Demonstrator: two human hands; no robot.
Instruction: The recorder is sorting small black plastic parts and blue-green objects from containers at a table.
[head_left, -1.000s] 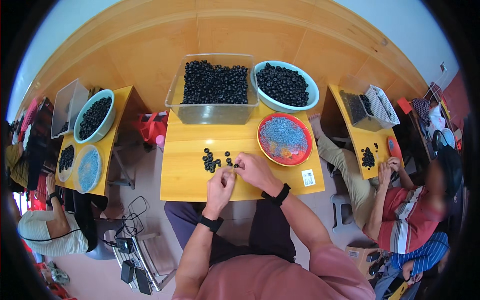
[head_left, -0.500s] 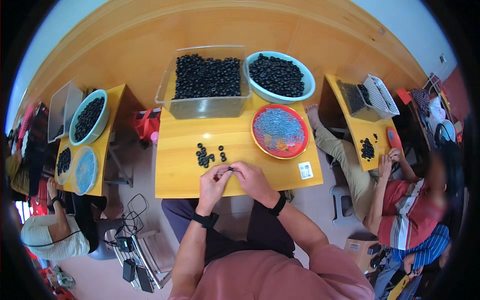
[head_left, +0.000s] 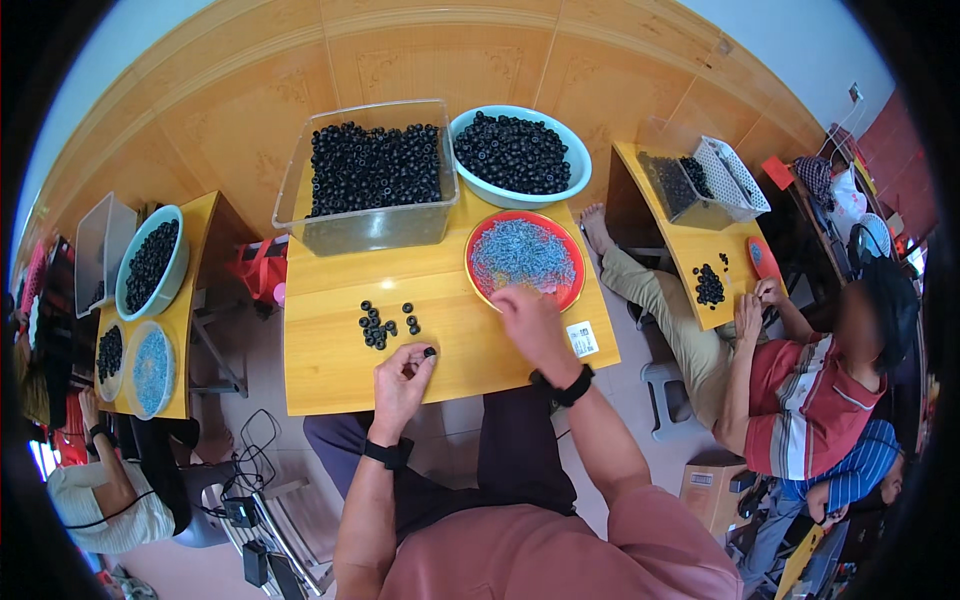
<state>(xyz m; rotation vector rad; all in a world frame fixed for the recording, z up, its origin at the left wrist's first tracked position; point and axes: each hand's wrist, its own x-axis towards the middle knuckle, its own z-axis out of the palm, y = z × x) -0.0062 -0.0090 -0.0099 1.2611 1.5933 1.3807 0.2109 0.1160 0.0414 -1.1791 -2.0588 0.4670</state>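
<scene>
My left hand point(head_left: 403, 384) is closed at the table's near edge, pinching a small black ring-shaped piece point(head_left: 430, 352) between thumb and fingertips. At the near rim of a round red plate point(head_left: 578, 290), my right hand point(head_left: 532, 325) bends its fingers down toward the contents. Those fingertips look drawn together, and anything between them is hidden. Thin blue-grey metal pieces, like small screws point(head_left: 515, 250), heap up in the plate, with some orange showing near its front. Several loose black rings point(head_left: 374, 328) lie on the yellow table beyond my left hand.
A clear plastic bin point(head_left: 375, 235) and a pale blue basin point(head_left: 580, 165), both full of black rings, stand at the table's back. A white label point(head_left: 582, 339) lies on the right. People sit at similar tables point(head_left: 190, 290) to the left and right point(head_left: 690, 255).
My hands were together over a small dark piece at the table edge. Now the right has moved away to the red plate, while the left keeps the black ring. The view has shifted slightly.
</scene>
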